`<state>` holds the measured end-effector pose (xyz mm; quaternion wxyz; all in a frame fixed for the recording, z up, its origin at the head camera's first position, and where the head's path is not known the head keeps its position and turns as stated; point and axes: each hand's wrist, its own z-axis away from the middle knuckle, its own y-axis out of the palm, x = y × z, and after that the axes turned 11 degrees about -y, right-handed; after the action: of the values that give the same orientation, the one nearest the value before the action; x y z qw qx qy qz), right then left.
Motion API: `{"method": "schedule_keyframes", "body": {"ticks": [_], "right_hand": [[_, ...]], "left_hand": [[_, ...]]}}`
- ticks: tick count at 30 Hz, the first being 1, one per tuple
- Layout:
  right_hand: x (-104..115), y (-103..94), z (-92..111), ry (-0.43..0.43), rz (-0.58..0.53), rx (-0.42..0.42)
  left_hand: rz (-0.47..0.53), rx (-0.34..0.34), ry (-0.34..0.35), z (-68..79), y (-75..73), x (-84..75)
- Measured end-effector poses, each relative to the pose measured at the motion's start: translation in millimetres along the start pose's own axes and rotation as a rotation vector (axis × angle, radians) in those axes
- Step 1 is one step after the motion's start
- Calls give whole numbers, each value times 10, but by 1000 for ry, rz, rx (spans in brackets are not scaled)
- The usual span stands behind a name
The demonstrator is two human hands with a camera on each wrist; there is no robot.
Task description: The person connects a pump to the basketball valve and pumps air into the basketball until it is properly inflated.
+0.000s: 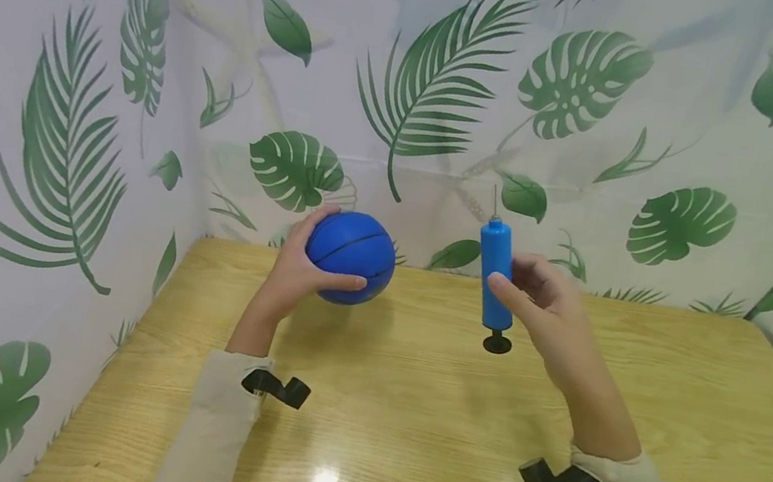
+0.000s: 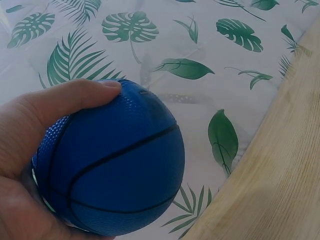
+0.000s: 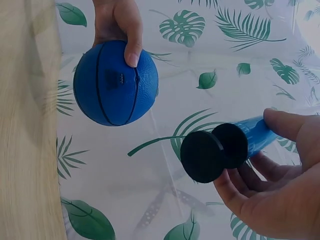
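My left hand [image 1: 294,269] grips a small blue basketball [image 1: 353,257] with black seam lines, its thumb across the near side. The left wrist view shows the ball [image 2: 125,160] close up against the palm. To the right, my right hand [image 1: 546,308] holds a blue hand pump [image 1: 495,271] upright between thumb and fingers. A thin metal needle [image 1: 495,202] points up from its top, and a black handle [image 1: 497,344] sits at its lower end. In the right wrist view the black handle [image 3: 202,156] faces the camera. Ball and pump are apart.
Both hands are above a wooden table [image 1: 390,410]. A white cloth with green leaf prints [image 1: 443,73] hangs behind the table and along its left side. Black camera mounts [image 1: 276,386] are strapped at both wrists, over light sleeves [image 1: 213,424].
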<state>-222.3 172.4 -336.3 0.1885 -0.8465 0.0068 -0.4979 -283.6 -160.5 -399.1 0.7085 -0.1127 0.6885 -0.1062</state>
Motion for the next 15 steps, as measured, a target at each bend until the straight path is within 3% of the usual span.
{"method": "schedule_keyframes", "body": {"ticks": [7,15], "right_hand": [[-14,-98,7,79,45,-75],[-91,-275,25,145,27,-72]], "left_hand": [[-22,70,-23,14,31,2],[-45,115,-37,0,59,30]]}}
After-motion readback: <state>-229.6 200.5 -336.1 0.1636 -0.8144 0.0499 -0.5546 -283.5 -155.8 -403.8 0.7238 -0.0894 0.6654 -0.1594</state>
